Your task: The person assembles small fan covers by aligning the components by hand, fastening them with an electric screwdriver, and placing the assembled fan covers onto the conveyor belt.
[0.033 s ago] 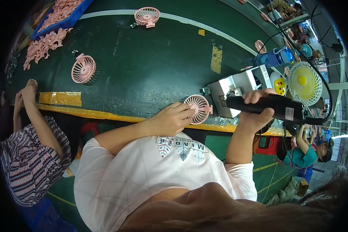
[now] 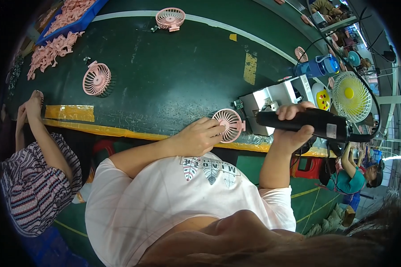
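My left hand [image 2: 201, 135] is closed on the near rim of a round pink fan housing [image 2: 230, 126] at the table's front edge. A small circuit board on a wire [image 2: 238, 104] sticks up beside that housing. In my right hand [image 2: 295, 128] is a black electric screwdriver [image 2: 318, 122], gripped round its body, with a cable leaving its rear end. Its front end points left, over a grey-white metal box [image 2: 258, 104] that looks like a screw feeder. The screwdriver's tip is hard to make out and stands apart from the housing.
Two more pink fan housings [image 2: 96, 79] [image 2: 170, 18] lie further off. A blue bin [image 2: 87, 20] of pink parts, with a loose pile [image 2: 53, 52] beside it, is far left. A blue bottle [image 2: 316, 66] and yellow-white fan [image 2: 349, 97] stand right. A co-worker's hand [image 2: 34, 107] rests at left.
The screwdriver in my right hand has shifted slightly left. My left hand and the fan housing stay in place.
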A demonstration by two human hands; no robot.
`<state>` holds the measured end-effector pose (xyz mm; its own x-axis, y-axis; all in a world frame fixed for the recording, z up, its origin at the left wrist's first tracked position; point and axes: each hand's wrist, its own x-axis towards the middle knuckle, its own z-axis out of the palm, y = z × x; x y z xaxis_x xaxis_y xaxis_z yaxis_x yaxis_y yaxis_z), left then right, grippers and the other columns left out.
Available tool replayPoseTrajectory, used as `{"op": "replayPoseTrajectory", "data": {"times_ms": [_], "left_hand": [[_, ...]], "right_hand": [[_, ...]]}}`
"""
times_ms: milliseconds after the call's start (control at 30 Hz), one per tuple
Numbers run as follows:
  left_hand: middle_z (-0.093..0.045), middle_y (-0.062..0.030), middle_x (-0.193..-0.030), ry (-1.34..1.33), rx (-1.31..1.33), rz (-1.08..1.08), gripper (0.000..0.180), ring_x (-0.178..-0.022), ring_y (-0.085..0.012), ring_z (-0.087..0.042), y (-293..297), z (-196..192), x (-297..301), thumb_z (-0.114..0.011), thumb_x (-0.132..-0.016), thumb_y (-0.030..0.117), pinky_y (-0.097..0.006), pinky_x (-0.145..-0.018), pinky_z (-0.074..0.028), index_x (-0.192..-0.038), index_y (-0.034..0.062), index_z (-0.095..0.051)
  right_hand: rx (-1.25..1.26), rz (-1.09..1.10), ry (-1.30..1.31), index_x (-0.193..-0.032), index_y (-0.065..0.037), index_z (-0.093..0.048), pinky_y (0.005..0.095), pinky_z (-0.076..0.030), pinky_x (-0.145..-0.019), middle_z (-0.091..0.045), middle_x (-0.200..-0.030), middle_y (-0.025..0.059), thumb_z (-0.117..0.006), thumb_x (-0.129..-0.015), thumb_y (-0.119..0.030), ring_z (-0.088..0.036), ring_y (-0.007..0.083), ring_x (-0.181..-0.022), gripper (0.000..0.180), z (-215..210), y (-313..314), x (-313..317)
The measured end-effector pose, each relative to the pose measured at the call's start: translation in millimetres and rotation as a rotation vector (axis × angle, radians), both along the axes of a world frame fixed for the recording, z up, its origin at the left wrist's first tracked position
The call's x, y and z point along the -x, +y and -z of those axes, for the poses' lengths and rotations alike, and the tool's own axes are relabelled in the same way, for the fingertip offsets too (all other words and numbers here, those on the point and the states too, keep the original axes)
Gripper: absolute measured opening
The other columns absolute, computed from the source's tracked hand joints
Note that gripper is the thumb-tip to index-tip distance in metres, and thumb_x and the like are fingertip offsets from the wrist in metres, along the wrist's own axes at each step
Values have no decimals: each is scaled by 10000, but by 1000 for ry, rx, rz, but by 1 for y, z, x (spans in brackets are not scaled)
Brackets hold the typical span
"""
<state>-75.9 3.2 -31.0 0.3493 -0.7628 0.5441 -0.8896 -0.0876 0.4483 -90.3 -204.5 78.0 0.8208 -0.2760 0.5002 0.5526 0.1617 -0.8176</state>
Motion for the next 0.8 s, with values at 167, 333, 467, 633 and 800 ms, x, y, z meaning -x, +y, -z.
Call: {"op": "replayPoseTrajectory", "data": {"times_ms": [167, 333, 467, 633, 800], "left_hand": [[-538, -103, -1059, -42, 20, -33, 183, -957, -232, -507, -2, 4, 0, -609, -631, 77, -340, -761, -409, -804, 17, -598], [-535, -104, -1082, -80, 35, -49, 137, -983, -213, -503, -2, 6, 0, -541, -692, 107, -311, -758, -396, -777, 18, -602], [-541, -110, -1075, -61, 26, -43, 151, -987, -213, -506, -1, 7, -2, -535, -685, 114, -310, -758, -397, -778, 16, -603], [-552, -109, -1055, -97, 37, -48, 158, -976, -211, -518, -2, 6, -4, -519, -679, 113, -310, -760, -398, -774, 18, -601], [-558, -96, -1062, -78, 38, -56, 155, -949, -205, -528, 0, 5, -3, -523, -675, 102, -319, -752, -399, -783, 25, -602]], "right_hand": [[66, -88, 73, -1022, -43, -414, 319, -423, -577, -482, -651, 56, -658, -667, -578, -493, 188, -556, 687, 22, 31, -3], [51, -176, 114, -1023, -27, -415, 324, -438, -578, -501, -656, 73, -735, -632, -494, -518, 194, -585, 688, 30, 43, -7], [28, -202, 151, -1014, -27, -421, 322, -440, -570, -504, -660, 75, -758, -618, -464, -523, 194, -595, 679, 32, 44, -10], [-109, -296, 139, -983, 10, -465, 298, -461, -590, -539, -681, 96, -808, -604, -291, -536, 182, -626, 593, 39, 48, -15], [-47, -323, 157, -985, 11, -467, 287, -454, -567, -531, -671, 91, -808, -598, -294, -533, 181, -610, 600, 42, 51, -15]]}}
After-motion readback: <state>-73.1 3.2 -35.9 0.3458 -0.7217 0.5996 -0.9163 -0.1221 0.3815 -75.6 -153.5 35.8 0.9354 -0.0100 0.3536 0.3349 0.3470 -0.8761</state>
